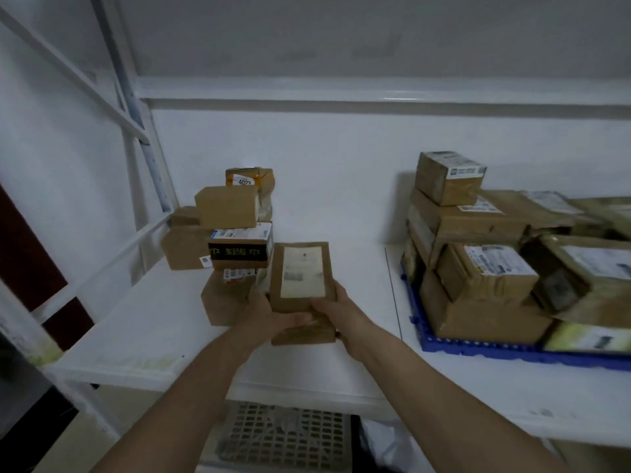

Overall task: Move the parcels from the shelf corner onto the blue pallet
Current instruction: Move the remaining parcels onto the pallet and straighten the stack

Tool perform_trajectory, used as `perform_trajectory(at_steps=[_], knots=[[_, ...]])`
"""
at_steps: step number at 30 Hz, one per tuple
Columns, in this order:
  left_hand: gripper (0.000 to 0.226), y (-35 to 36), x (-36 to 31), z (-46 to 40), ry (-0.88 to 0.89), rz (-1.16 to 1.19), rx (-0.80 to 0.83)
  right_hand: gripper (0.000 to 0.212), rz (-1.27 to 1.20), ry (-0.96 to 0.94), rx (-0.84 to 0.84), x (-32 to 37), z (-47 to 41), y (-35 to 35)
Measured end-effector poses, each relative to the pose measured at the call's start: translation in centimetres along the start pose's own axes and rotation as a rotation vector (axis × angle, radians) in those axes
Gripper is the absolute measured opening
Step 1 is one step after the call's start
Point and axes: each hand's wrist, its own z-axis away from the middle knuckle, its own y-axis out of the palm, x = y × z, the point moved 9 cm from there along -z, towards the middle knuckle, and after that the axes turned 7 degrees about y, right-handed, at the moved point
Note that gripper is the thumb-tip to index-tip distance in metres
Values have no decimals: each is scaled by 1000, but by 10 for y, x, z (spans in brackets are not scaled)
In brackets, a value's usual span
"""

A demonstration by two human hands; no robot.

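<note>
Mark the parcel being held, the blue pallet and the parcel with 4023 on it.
held parcel (302, 273): head view, on its white label.
blue pallet (478, 348): head view, on its front edge.
4023 parcel (251, 179): head view, on its front face, top of the corner stack.

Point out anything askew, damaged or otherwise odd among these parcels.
The corner stack is uneven: boxes overhang at differing angles, and the yellow-taped top parcel looks crumpled. On the blue pallet, the top box sits skewed and several cartons look dented. Both hands grip the labelled parcel, tilted upward.
</note>
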Motion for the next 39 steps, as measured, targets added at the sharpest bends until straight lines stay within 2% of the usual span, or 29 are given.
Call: perform_trajectory(at_steps=[5, 8, 14, 23, 26, 30, 34, 39], knots=[[89, 9, -73, 20, 166, -81, 17, 62, 91, -200, -60, 60, 56, -24], [98, 26, -118, 35, 263, -52, 64, 64, 107, -288, -106, 91, 91, -47], [74, 77, -191, 45, 410, 15, 147, 63, 159, -414, -268, 149, 147, -120], [61, 194, -295, 11, 569, 27, 245, 37, -73, -526, -437, 204, 180, -259], [58, 242, -322, -8, 633, -68, 219, 22, -145, -502, -484, 217, 176, -312], [52, 288, -344, -43, 706, -270, 96, 8, -217, -435, -461, 228, 150, -371], [70, 312, -345, -80, 695, -436, -19, 13, -194, -318, -436, 229, 110, -407], [68, 321, -330, -115, 642, -656, -131, 19, -182, -196, -379, 222, 63, -427]])
